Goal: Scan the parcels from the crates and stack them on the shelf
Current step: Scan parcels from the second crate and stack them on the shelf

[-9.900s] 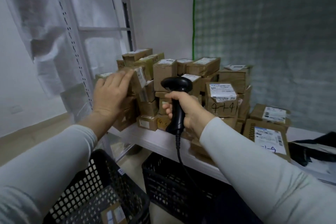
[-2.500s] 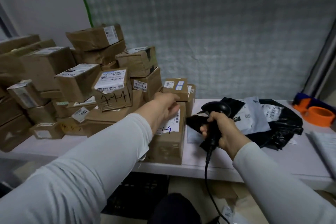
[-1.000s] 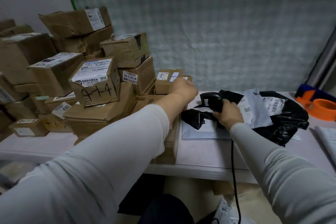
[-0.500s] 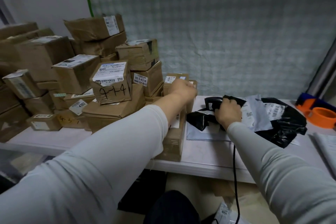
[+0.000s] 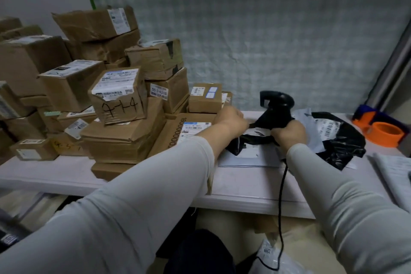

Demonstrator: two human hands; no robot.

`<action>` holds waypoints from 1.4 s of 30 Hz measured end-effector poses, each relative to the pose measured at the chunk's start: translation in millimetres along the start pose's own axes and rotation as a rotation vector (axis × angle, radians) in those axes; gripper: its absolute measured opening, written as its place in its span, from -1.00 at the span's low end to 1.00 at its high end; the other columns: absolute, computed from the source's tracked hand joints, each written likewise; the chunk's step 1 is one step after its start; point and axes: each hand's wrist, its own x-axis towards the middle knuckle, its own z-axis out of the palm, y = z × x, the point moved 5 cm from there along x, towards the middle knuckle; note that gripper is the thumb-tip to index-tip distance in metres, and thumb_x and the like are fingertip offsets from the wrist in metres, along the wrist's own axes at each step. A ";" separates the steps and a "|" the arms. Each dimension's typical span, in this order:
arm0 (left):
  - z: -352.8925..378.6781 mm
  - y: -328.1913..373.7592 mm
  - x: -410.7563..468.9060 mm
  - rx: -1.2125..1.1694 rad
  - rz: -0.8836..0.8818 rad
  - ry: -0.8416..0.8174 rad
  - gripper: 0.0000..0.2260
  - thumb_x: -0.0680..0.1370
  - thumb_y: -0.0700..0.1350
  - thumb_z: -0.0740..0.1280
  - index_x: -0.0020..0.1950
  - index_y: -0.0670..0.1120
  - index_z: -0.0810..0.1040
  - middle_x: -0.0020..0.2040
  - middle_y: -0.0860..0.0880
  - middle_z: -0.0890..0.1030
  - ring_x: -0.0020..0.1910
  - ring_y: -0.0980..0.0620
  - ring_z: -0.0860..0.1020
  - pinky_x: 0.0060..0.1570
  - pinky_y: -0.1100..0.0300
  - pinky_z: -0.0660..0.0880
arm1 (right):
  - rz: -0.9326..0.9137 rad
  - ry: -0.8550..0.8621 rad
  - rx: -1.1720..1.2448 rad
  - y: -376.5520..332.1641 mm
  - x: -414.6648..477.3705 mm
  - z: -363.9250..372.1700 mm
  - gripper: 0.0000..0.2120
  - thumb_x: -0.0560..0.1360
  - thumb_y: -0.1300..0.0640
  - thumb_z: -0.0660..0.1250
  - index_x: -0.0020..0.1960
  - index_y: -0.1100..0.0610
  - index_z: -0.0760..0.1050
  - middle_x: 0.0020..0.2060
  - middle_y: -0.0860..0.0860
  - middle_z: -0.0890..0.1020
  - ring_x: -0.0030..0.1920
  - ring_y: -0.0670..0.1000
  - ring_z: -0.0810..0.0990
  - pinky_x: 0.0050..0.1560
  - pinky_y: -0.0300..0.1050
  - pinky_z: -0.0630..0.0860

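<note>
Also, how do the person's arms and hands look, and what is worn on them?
Both arms are in long, close-fitting, pale grey sleeves. The left sleeve and the right sleeve are plain, with no print, softly creased, and end at the wrists. The left hand and the right hand are bare: no gloves, and no watch or ring shows.

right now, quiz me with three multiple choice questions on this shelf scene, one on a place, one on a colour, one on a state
1. The orange tape roll sits: A on the box pile; B at the far right of the shelf; C on the floor.
2. The scanner is: A white; B yellow; C black.
3. The right hand is: A gripping the scanner; B flat on the shelf; C lifting a box.
Answers: 1 B, it rests by the shelf's right end; 2 C, head and handle are black; 3 A, fingers curl round the handle.
</note>
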 end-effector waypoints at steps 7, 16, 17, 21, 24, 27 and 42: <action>66.9 -14.4 -7.0 0.499 0.014 -0.311 -0.11 0.43 0.12 0.46 0.57 0.15 -0.05 0.57 -0.17 -0.07 0.51 -0.32 -0.06 0.48 -0.11 0.05 | 0.317 0.105 -0.212 30.7 12.6 -81.1 -0.42 0.43 -0.11 0.40 0.33 0.16 0.40 0.49 0.19 0.10 0.42 0.38 0.12 0.40 0.31 0.14; 102.2 -55.3 28.2 0.689 -0.119 -0.389 -0.18 0.47 0.11 0.41 0.55 0.22 -0.06 0.51 -0.20 -0.38 0.47 -0.40 0.07 0.45 -0.12 0.17 | 0.226 0.007 -0.172 52.9 32.4 -54.2 -0.41 0.45 0.10 0.43 0.43 0.10 0.33 0.56 0.15 -0.11 0.51 0.34 -0.21 0.41 0.29 0.08; 104.1 -55.6 34.2 0.693 -0.104 -0.372 -0.19 0.48 0.08 0.41 0.55 0.22 -0.05 0.50 -0.21 -0.38 0.46 -0.39 0.13 0.44 -0.10 0.20 | 0.209 0.014 -0.161 52.1 38.4 -51.1 -0.41 0.45 0.12 0.43 0.43 0.11 0.33 0.56 0.15 -0.11 0.52 0.33 -0.22 0.41 0.28 0.09; 106.8 -54.8 59.0 0.700 -0.070 -0.312 -0.26 0.52 -0.03 0.38 0.55 0.19 0.00 0.52 -0.21 -0.34 0.46 -0.33 0.18 0.42 -0.05 0.24 | 0.148 0.051 -0.126 46.8 59.5 -39.5 -0.46 0.45 0.14 0.42 0.40 0.13 0.36 0.56 0.15 -0.08 0.52 0.29 -0.20 0.42 0.27 0.05; 107.7 -50.8 70.1 0.697 -0.018 -0.282 -0.33 0.56 -0.06 0.33 0.56 0.11 0.04 0.52 -0.24 -0.32 0.51 -0.25 0.09 0.43 -0.02 0.21 | 0.102 0.063 -0.052 43.5 72.9 -28.1 -0.50 0.44 0.17 0.39 0.36 0.13 0.40 0.56 0.14 -0.05 0.53 0.25 -0.20 0.43 0.27 0.01; 106.8 -50.9 70.5 0.689 -0.006 -0.265 -0.35 0.57 -0.07 0.32 0.56 0.07 0.05 0.53 -0.24 -0.31 0.52 -0.24 0.07 0.44 -0.01 0.19 | 0.127 0.159 -0.059 47.9 73.8 -21.8 -0.48 0.42 0.16 0.38 0.37 0.11 0.39 0.57 0.11 -0.05 0.55 0.17 -0.20 0.43 0.34 -0.13; 43.1 -45.0 -17.9 0.596 0.014 -0.149 -0.68 0.56 -0.21 0.22 0.31 -0.20 0.44 0.32 -0.21 0.44 0.30 -0.19 0.43 0.27 0.09 0.38 | -0.047 -0.310 -0.018 50.0 -43.9 -11.8 -0.67 0.32 0.34 0.45 -0.03 0.15 0.37 -0.15 0.10 0.51 -0.26 0.05 0.46 -0.37 -0.14 0.40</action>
